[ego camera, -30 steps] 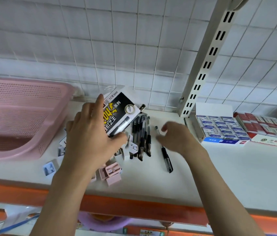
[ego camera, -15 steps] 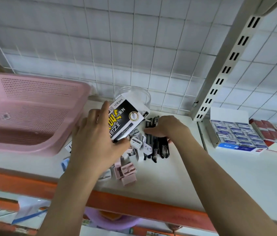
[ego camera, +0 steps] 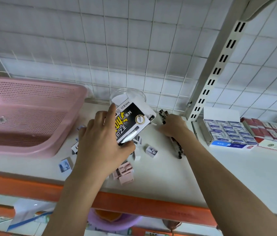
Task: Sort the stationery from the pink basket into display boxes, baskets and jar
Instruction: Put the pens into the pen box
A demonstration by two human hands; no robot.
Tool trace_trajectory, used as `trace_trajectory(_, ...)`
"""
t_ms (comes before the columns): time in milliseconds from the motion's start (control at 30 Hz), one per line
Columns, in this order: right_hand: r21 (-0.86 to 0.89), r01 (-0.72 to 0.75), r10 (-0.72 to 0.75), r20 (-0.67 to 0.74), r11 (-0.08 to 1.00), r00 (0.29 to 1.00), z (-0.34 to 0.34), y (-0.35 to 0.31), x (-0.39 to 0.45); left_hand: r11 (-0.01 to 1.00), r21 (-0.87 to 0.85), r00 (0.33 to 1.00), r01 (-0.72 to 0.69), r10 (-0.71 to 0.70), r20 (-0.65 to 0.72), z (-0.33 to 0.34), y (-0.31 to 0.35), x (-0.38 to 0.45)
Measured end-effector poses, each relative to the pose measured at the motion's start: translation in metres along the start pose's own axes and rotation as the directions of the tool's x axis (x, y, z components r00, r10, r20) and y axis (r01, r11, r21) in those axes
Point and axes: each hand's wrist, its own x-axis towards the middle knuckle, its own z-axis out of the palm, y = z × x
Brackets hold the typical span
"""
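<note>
Black-and-white cardboard pen box [ego camera: 131,124] gripped by left hand [ego camera: 100,143]; black pen bundle [ego camera: 176,147] clutched in right hand [ego camera: 173,128]. Loose pens could slip during insertion, scattering over white shelf [ego camera: 236,176].

Left hand [ego camera: 100,142] is gripping a black pen box [ego camera: 131,123], tilted, right in front of a clear jar [ego camera: 127,97] at the back of the shelf [ego camera: 236,167]. Right hand [ego camera: 173,128] is wrapped around a bunch of black pens [ego camera: 176,147], their ends poking out both sides of the fist. Pink basket [ego camera: 32,106] sits off to the left. Little white erasers [ego camera: 151,150] and pink sharpeners [ego camera: 124,172] are scattered near the front edge. Far right there's a box of blue erasers [ego camera: 228,133] next to a red one [ego camera: 270,132].
</note>
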Motion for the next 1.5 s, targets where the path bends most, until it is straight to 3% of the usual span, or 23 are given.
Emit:
trace_trajectory(67, 0.218, 0.051, -0.038, -0.064, 0.975, 0.997, -0.015, 0.004, -0.012, 1.000, 0.011, 0.999, -0.024, 0.024, -0.025, 0.003, 0.003, -0.001)
trace_trajectory(133, 0.480, 0.176, -0.074, -0.224, 0.859, 0.972, -0.038, 0.006, -0.033, 0.999, 0.020, 0.998, -0.036, 0.037, -0.041, 0.006, 0.007, -0.001)
trace_trajectory(233, 0.724, 0.456, -0.096, -0.481, 0.517, 0.872, -0.075, 0.003, -0.074, 0.998, 0.000, 0.998, -0.059, 0.059, -0.012, 0.008, 0.020, -0.003)
trace_trajectory(333, 0.744, 0.623, -0.110, -0.617, 0.244, 0.780, -0.101, -0.006, -0.106, 0.994, -0.080, 0.997, -0.078, 0.080, 0.024, 0.011, 0.035, -0.006)
trace_trajectory(467, 0.808, 0.588, -0.042, -0.589, -0.041, 0.807, -0.108, -0.011, -0.112, 0.981, -0.123, 0.988, -0.152, 0.150, -0.029, 0.022, 0.047, -0.014)
trace_trajectory(667, 0.905, 0.359, 0.011, -0.367, -0.228, 0.930, -0.098, 0.002, -0.103, 0.964, -0.154, 0.976, -0.219, 0.216, -0.034, 0.026, 0.049, -0.023)
trace_trajectory(900, 0.899, 0.275, 0.136, -0.242, -0.340, 0.961, -0.084, 0.023, -0.096, 0.923, -0.322, 0.977, -0.210, 0.212, -0.030, 0.026, 0.063, -0.035)
trace_trajectory(1067, 0.885, 0.310, 0.269, -0.222, -0.347, 0.937, -0.078, 0.038, -0.096, 0.930, -0.300, 0.977, -0.213, 0.206, -0.054, 0.029, 0.068, -0.038)
trace_trajectory(1200, 0.923, 0.305, 0.176, -0.268, -0.234, 0.947, -0.079, 0.040, -0.101, 0.947, -0.249, 0.980, -0.201, 0.196, -0.044, 0.026, 0.077, -0.036)
trace_trajectory(1267, 0.914, 0.320, 0.108, -0.303, -0.250, 0.947, -0.083, 0.040, -0.106, 0.956, -0.216, 0.980, -0.198, 0.192, -0.051, 0.023, 0.079, -0.033)
trace_trajectory(1433, 0.883, 0.446, 0.046, -0.445, -0.145, 0.895, -0.089, 0.033, -0.120, 0.973, -0.122, 0.980, -0.196, 0.200, 0.023, 0.021, 0.086, -0.027)
trace_trajectory(1500, 0.869, 0.470, 0.029, -0.472, -0.156, 0.881, -0.089, 0.031, -0.123, 0.973, -0.116, 0.980, -0.198, 0.200, 0.012, 0.022, 0.086, -0.025)
